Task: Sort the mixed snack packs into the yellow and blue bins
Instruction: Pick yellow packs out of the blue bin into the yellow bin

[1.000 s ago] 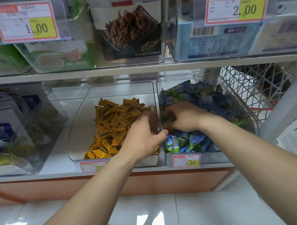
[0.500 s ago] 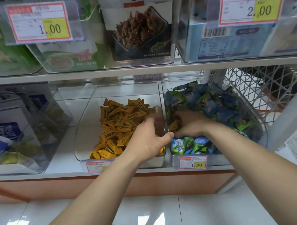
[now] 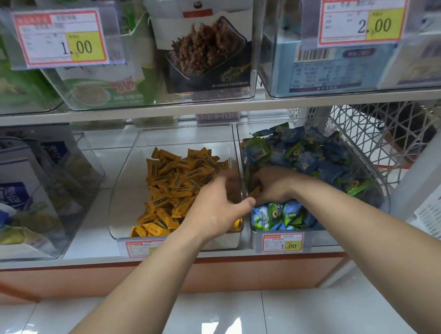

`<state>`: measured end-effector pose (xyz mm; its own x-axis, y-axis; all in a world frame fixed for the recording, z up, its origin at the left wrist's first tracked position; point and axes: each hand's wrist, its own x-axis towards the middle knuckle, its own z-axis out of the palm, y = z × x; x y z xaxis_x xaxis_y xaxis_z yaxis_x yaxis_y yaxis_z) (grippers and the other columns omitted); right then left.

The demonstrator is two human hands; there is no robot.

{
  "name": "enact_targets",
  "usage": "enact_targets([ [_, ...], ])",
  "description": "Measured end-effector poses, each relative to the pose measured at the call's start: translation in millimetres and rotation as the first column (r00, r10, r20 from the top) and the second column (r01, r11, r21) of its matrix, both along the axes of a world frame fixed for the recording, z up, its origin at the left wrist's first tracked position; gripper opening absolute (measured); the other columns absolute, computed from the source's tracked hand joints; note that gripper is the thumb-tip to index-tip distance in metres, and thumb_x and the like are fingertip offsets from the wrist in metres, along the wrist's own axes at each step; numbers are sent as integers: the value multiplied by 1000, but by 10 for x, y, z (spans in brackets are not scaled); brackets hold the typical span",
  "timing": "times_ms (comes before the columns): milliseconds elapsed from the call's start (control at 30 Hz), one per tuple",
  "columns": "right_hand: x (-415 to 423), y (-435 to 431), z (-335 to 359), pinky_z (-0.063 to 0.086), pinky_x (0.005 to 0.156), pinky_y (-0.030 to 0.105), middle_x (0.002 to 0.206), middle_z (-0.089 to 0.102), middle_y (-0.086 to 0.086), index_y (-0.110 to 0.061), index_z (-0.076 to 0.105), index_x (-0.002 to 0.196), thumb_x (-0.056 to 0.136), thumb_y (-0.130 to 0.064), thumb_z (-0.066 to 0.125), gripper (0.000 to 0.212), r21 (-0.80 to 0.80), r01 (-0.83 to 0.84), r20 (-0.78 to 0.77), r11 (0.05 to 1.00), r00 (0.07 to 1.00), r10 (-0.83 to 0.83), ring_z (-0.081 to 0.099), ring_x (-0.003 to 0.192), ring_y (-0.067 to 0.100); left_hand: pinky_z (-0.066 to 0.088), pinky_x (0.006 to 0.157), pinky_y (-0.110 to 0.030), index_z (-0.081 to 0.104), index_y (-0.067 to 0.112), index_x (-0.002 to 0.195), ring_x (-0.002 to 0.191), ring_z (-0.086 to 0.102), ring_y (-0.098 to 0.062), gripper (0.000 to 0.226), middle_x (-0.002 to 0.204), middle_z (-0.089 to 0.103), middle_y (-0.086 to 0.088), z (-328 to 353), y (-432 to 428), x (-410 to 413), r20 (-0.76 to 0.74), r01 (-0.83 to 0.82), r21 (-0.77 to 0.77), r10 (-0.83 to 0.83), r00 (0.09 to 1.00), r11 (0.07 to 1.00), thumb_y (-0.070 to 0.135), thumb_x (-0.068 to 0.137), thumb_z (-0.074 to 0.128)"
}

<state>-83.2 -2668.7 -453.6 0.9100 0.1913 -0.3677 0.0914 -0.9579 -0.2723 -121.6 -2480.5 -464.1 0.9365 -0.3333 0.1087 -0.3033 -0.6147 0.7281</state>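
- Nearest to us, the glossy floor tiles (image 3: 308, 322), with both bare forearms reaching up and away from them towards the shelf (image 3: 58, 260).
- Here's the left grip (image 3: 217, 207), low over the near right corner of the yellow bin (image 3: 122, 187). It's spread wide, the thumb stuck out right against the wall between the two bins. The fingers are blurred and nothing shows in them.
- The yellow packs (image 3: 173, 185) lie heaped just left of and beyond that grip, some right under the palm.
- Right beside it, across the dividing wall, the right grip (image 3: 271, 186) is down in the blue bin (image 3: 322, 238), knuckles up, fingers curled in.
- And there it is: a stray yellow pack (image 3: 255, 192) tucked under those curled fingers, at the grip's left edge, hard against the wall. The right grip is closed on it.
- Blue and green packs (image 3: 303, 157) pile up all round the right grip: a few just nearer, most heaped beyond and to its right.
- A small price tag (image 3: 283, 242) sits on the blue bin's front, nearer than the right grip.
- Further right and beyond, a white mesh basket (image 3: 380, 138).
- Furthest and above both grips, the upper shelf (image 3: 267, 105) carries clear boxes of packaged goods.
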Motion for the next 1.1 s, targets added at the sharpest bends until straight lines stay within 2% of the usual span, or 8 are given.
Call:
enact_targets([
  [167,-31,-99,27,51,71,31,86,69,-7,-25,71,88,78,-36,79,17,141,-25,58,990,998,17,64,83,16,42,69,-11,50,31,128,89,62,-4,60,98,57,23,23,11,-6,-16,4,-19,-4,1000,1000,52,77,74],
  [333,-65,-330,193,45,73,30,94,69,-14,-32,74,97,74,-51,82,30,421,87,204,903,961,-188,63,89,9,43,76,-12,52,31,126,101,59,-6,62,110,62,16,13,30,33,-53,1,-48,-4,999,999,53,75,77],
  [467,-176,-427,289,62,72,34,87,76,-2,-27,77,91,76,-45,82,24,699,179,125,692,923,-365,73,79,15,42,78,-16,53,26,129,104,57,-9,62,110,58,15,35,2,26,-8,-8,-17,8,1000,1000,53,77,75],
  [600,-306,-409,334,63,76,44,91,77,7,-16,77,97,78,-41,81,32,817,253,25,518,882,-471,75,85,24,44,89,-28,50,30,131,115,53,-17,65,122,59,6,125,-112,-13,251,-114,65,94,963,991,64,78,64],
  [767,-477,-291,382,57,63,29,90,76,7,-12,76,100,81,-43,78,37,901,313,-147,301,871,-468,72,79,19,47,99,-40,19,44,152,127,49,-19,82,138,55,3,250,-334,-78,226,59,-76,-40,973,995,70,82,52],
  [933,-541,-115,416,57,64,30,96,76,8,-14,74,101,89,-41,69,30,941,331,-281,74,883,-377,73,85,17,53,88,-36,34,44,144,107,62,-10,55,118,64,13,284,-393,-85,247,155,-253,-91,965,955,45,94,56],
  [1033,-502,21,466,60,70,35,101,76,10,-12,73,102,97,-29,62,21,929,360,-368,-86,874,-317,74,92,22,57,60,-32,49,36,136,84,71,-15,45,99,70,8,306,-297,-40,25,27,-500,-16,1000,866,28,95,65],
  [1100,-446,115,502,60,68,35,104,76,10,-11,71,106,100,-23,56,20,917,392,-395,-73,870,-296,74,93,24,55,50,-30,55,31,127,74,73,-20,37,92,72,5,331,-178,29,-107,-76,-600,14,994,797,21,93,67],
])
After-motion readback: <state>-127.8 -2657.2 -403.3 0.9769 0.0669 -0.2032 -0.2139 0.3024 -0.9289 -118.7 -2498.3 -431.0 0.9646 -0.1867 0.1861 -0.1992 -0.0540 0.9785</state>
